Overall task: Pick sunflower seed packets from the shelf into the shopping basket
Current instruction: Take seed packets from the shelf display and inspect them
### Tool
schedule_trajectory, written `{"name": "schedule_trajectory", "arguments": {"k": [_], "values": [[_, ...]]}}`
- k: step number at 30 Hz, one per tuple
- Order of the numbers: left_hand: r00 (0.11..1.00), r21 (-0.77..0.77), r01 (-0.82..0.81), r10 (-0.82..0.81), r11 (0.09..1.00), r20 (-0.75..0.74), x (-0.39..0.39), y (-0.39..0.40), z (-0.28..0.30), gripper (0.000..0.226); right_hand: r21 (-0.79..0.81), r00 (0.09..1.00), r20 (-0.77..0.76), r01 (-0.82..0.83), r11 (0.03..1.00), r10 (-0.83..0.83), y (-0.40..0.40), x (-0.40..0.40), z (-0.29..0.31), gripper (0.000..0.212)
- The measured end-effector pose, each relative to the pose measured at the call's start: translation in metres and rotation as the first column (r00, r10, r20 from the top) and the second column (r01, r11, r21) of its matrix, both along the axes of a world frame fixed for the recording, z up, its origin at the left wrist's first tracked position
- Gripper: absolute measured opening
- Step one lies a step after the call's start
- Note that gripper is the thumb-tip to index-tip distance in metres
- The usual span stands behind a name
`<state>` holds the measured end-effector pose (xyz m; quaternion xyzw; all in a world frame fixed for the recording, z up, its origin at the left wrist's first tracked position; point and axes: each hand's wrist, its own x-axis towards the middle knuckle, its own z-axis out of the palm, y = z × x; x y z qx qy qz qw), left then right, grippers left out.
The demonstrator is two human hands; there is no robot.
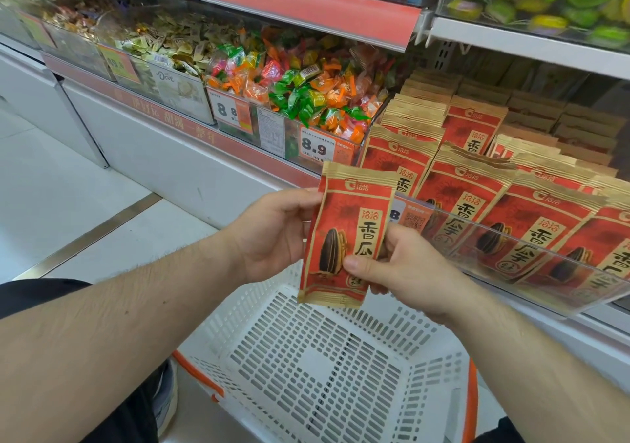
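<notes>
The sunflower seed packet (344, 238) is held upright in both hands above the white shopping basket (306, 367), just in front of the shelf (531, 272) where the remaining packets (474, 197) stand in rows behind a clear lip. The left hand (272, 234) is curled round the packet's left edge near its upper half; the right hand (395, 268) pinches the lower right part, the thumb laid across the front. No other packet can be seen in the basket, so the task is judged to be near its start.

For the step in hand, the packet would best be lowered over the middle of the basket and released close to the slotted floor, laid flat so that later packets can be stacked on it. One hand could be freed first, probably the right, being nearer the shelf. The basket's orange handle (472, 405) should be kept clear of the packet's path.
</notes>
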<state>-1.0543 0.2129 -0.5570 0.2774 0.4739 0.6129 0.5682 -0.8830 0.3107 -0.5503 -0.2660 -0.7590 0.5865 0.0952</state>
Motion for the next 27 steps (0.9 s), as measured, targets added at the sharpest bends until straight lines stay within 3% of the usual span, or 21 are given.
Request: {"name": "schedule_trajectory", "arguments": {"k": [5, 15, 20, 27], "values": [[0.978, 0.058, -0.097, 0.106, 0.994, -0.182, 0.001, -0.002, 0.003, 0.027, 0.070, 0.997, 0.023, 0.075, 0.995, -0.076, 0.001, 0.000, -0.001, 0.018], [0.959, 0.012, -0.196, 0.194, 0.981, -0.206, 0.005, -0.003, 0.003, 0.023, 0.029, 0.998, 0.001, 0.070, 0.997, -0.070, 0.004, 0.000, -0.003, 0.006], [0.957, -0.004, -0.168, 0.162, 0.986, -0.239, 0.007, 0.000, 0.001, 0.023, -0.025, 0.963, -0.134, 0.233, 0.972, -0.234, 0.011, 0.004, -0.001, 0.009], [0.902, -0.015, -0.053, 0.042, 0.998, -0.430, 0.016, 0.003, 0.006, 0.023, 0.014, 0.961, -0.078, 0.267, 0.964, -0.265, 0.009, 0.018, 0.005, 0.011]]}}
